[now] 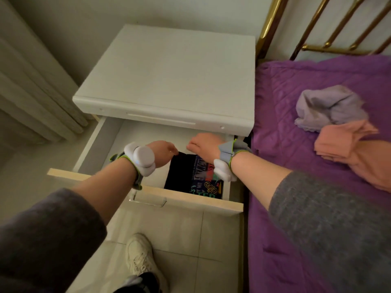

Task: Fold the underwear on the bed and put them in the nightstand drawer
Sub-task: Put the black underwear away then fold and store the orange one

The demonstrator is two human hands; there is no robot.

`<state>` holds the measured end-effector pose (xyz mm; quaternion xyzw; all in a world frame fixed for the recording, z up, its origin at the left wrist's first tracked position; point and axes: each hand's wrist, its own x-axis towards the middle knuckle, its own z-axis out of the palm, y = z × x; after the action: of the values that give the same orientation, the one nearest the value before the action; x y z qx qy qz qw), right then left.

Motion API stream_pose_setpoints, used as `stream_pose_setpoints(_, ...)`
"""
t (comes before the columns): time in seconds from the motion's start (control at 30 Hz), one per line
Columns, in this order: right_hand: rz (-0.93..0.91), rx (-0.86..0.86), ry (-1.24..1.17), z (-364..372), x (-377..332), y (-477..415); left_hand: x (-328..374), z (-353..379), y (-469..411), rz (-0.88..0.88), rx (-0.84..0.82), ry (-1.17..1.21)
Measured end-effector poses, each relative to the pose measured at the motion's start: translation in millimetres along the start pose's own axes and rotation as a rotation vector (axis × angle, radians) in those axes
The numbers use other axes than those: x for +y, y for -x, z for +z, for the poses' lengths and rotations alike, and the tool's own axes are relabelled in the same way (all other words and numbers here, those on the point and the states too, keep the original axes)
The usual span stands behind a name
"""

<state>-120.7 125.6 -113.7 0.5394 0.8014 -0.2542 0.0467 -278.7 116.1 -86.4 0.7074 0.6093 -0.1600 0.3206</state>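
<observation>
A folded black pair of underwear with coloured lettering (190,178) lies in the right half of the open nightstand drawer (101,144). My left hand (163,152) pinches its far left corner. My right hand (202,144) holds its far edge, fingers curled down and partly hidden. On the purple bed (296,98) to the right lie a crumpled lilac pair (330,106) and a pink pair (347,142), both unfolded and touching each other.
The white nightstand (169,75) stands between a curtain (31,92) on the left and the bed's brass headboard (330,24). The drawer's wooden front with a clear handle (148,200) juts toward me. My white shoe (140,256) rests on the tiled floor below.
</observation>
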Motion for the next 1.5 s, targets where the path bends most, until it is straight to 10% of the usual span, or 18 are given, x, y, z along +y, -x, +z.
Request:
stream_pose_setpoints(0.23, -0.019, 0.187, -0.046, -28, 25, 119, 85, 12, 63, 0.133, 0.224, 0.213)
stream_pose_setpoints(0.57, 0.358, 0.284, -0.186, -26, 151, 296, 255, 118, 88, 0.391, -0.005, -0.070)
stream_pose_setpoints(1.03, 0.634, 0.283, -0.115, 5, 243, 298, 266, 157, 36, 0.436, -0.082, -0.485)
stream_pose_setpoints(1.23, 0.682, 0.732, -0.425, -12, 227, 320, 267, 149, 41, 0.428, -0.094, -0.405)
stream_pose_setpoints(1.5, 0.458, 0.577, -0.587, -57, 184, 359, 290, 137, 79, 0.515, 0.280, 0.121)
